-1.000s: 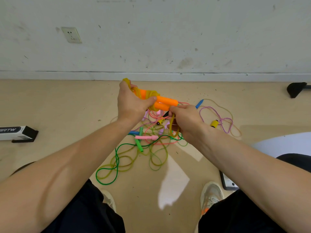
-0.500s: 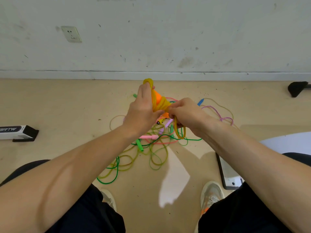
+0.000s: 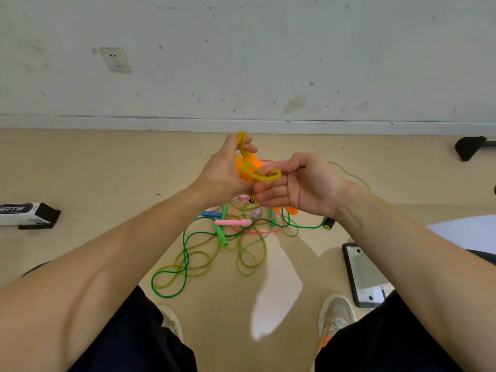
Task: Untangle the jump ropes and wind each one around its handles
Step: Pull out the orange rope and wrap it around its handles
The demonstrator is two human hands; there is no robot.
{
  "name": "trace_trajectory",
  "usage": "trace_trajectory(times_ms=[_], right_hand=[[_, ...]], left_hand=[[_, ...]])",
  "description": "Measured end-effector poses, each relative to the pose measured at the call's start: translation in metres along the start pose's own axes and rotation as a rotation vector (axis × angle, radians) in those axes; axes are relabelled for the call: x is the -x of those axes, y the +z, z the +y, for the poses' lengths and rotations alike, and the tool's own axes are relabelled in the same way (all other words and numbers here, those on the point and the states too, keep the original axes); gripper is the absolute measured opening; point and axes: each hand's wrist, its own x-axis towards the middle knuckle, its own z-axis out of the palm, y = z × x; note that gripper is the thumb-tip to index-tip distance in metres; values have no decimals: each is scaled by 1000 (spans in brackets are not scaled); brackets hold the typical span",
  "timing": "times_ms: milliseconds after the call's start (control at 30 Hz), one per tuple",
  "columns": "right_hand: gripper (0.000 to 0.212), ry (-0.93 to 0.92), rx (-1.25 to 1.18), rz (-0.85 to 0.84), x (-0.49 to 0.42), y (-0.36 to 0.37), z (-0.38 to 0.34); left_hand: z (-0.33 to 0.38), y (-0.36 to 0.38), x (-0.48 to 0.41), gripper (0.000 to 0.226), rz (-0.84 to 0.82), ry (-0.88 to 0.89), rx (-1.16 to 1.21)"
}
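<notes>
My left hand (image 3: 222, 173) grips a pair of orange handles (image 3: 251, 163) with yellow rope (image 3: 243, 142) wound round them, held upright above the floor. A loop of that rope runs to my right hand (image 3: 303, 186), which is turned palm up and pinches the loop's end between thumb and forefinger. Below my hands lies the tangled pile: a green rope (image 3: 185, 264), a pink handle (image 3: 232, 222), a green handle (image 3: 221, 234), a blue handle (image 3: 212, 214) and a black-and-yellow handle (image 3: 328, 224).
A phone (image 3: 362, 275) lies on the floor by my right shoe (image 3: 335, 315). A black-and-white box (image 3: 26, 214) sits at the left. A black object (image 3: 469, 147) is at the far right near the wall.
My right hand turned palm up and drew a loop of yellow rope out to the right. The orange handles swung from lying sideways to upright in my left hand.
</notes>
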Motion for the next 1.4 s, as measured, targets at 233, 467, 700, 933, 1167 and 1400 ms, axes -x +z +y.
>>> trace_trajectory(times_ms=[233,467,700,933,1167,1400], right_hand=[[9,-238,387,-39,0,8,7],[28,-681,1003,424,-5,20,10],[30,-559,782,502,-8,21,15],[36,-412,234,428,-4,33,4],[59,-592,645,585,-23,25,24],[55,-672,497,726,-33,30,39]], left_hand=[[6,-13,5,100,-59,-18,121],[8,-5,8,99,-77,-58,206],[13,-2,11,103,-78,-36,186],[17,13,15,90,34,-9,155],[30,21,21,58,59,-74,411],[41,17,19,55,-51,-233,865]])
